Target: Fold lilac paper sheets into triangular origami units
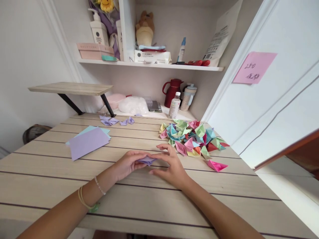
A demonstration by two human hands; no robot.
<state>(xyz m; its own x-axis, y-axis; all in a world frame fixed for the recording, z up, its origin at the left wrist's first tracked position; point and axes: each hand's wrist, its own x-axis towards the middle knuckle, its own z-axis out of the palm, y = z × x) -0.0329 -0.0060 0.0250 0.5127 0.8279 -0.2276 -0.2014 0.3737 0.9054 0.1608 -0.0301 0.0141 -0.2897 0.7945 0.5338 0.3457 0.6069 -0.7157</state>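
Between my hands, just above the slatted table, is a small folded purple paper. My left hand pinches its left end between thumb and fingers. My right hand is at its right end with fingers spread; the index fingertip touches the paper's top edge, and the thumb is apart from it. To the right of my right hand lies a heap of folded paper boats in many colours. One pink paper boat sits apart in front of the heap. Purple and light-blue paper sheets lie stacked at the left.
Several purple folded pieces lie at the table's back. A small raised wooden shelf stands back left. A bottle, a red jug and a light tumbler stand at the back under the white shelf.
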